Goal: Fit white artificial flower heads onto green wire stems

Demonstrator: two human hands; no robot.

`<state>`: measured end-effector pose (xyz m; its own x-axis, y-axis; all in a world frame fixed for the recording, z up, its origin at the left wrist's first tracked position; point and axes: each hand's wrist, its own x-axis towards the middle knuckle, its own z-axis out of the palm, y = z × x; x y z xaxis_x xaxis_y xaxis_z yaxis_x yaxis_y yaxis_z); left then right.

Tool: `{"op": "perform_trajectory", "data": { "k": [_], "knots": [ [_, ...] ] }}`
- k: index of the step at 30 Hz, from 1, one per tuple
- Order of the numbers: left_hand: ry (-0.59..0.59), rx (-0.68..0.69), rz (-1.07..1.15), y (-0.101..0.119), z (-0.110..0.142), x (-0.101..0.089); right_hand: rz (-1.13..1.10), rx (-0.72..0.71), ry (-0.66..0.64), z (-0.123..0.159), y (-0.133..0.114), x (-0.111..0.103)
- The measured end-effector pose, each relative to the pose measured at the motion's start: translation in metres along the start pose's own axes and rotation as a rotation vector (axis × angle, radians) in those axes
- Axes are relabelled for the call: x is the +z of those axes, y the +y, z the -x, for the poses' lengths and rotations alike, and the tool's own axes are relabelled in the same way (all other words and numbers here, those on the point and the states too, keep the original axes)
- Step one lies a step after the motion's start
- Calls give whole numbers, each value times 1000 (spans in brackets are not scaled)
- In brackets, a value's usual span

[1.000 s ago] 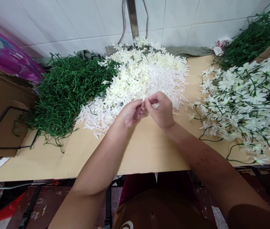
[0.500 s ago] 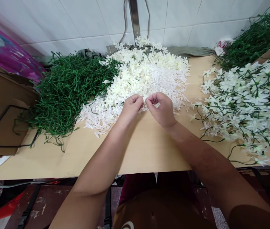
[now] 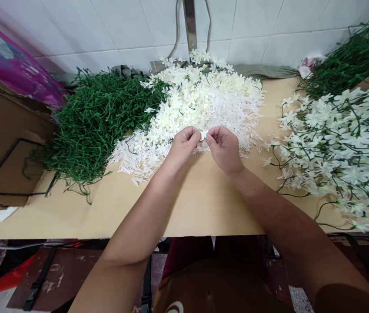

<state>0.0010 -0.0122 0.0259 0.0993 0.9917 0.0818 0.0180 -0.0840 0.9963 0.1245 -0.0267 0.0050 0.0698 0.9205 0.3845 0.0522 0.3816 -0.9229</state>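
My left hand (image 3: 185,143) and my right hand (image 3: 224,147) meet over the front of the heap of white flower pieces. Between their fingertips is a small white artificial flower (image 3: 203,135), pinched from both sides. Most of it is covered by the fingers. Behind the hands spreads the heap of loose white artificial flowers (image 3: 184,98), mixed with thin white strands (image 3: 233,108) at the right and the front left. Left of the heap lies a pile of green plastic stems (image 3: 106,117).
At the right lie white flowers on green stems (image 3: 344,148), with more green stems (image 3: 354,61) behind. A cardboard box (image 3: 8,130) with a black wire frame (image 3: 3,167) stands on the left of the table (image 3: 200,200). A tiled wall (image 3: 106,26) closes off the back.
The white flower between my fingertips now shows more plainly, and my hands have parted very slightly. The whole view has shifted a little.
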Motion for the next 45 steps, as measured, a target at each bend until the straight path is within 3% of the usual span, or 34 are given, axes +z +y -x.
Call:
{"op": "perform_trajectory", "data": {
  "k": [4,9,19,23,26,29,32,35,39,42,45],
  "knots": [
    [145,67,82,5,0,0,43,-12,36,-2,4,-4],
    [22,36,101,11,4,1,63,-38,16,-2,3,-9],
    [-26,-23,123,8,2,4,-108,9,-23,-3,4,-8],
    [-60,-20,-25,9,2,4,-85,15,-29,-5,1,-10],
    [-82,56,-383,18,10,-18,-47,34,-6,-7,-2,-13],
    [-19,176,-924,26,27,-67,-31,21,9,-9,-3,-14],
    [82,147,-1316,23,44,-123,-70,33,-9,-9,-2,-13],
    [53,63,-1554,9,49,-157,-115,58,-40,-7,1,-10],
    [65,53,-1608,-6,39,-164,-120,67,-55,-5,4,-8],
    [122,69,-1584,-3,26,-163,-106,74,-70,-5,5,-9],
    [22,15,-1600,4,17,-168,-98,92,-75,-6,8,-10]
  ]
}}
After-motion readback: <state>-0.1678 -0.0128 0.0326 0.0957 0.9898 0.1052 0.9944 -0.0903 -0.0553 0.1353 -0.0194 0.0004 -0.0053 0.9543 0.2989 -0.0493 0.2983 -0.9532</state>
